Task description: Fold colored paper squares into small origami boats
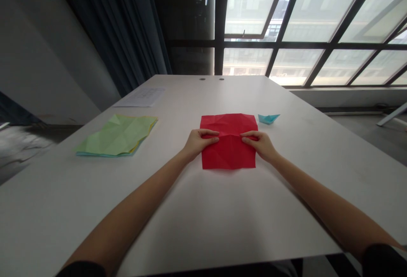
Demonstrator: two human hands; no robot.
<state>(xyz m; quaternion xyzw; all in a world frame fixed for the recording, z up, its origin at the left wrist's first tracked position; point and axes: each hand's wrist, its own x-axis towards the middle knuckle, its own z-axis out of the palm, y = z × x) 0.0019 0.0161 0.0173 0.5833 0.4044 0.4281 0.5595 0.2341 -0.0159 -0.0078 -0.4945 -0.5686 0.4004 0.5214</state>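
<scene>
A square sheet of red paper [229,156] with crease lines lies in front of me at the middle of the white table [219,213]. At its left side my left hand [200,142] pinches the sheet between thumb and fingers. My right hand [260,142] does the same from the right side, level with the other. Between the two pinches the paper bulges into a slight ridge. Just beyond my right hand sits a small folded blue paper boat [269,118], apart from the sheet.
To the left lies a stack of creased paper [119,135], light green on top with yellow and blue edges beneath. Behind it is a printed white sheet [141,97]. Two round grommets [202,79] sit near the far table edge. Blue curtain and windows stand beyond.
</scene>
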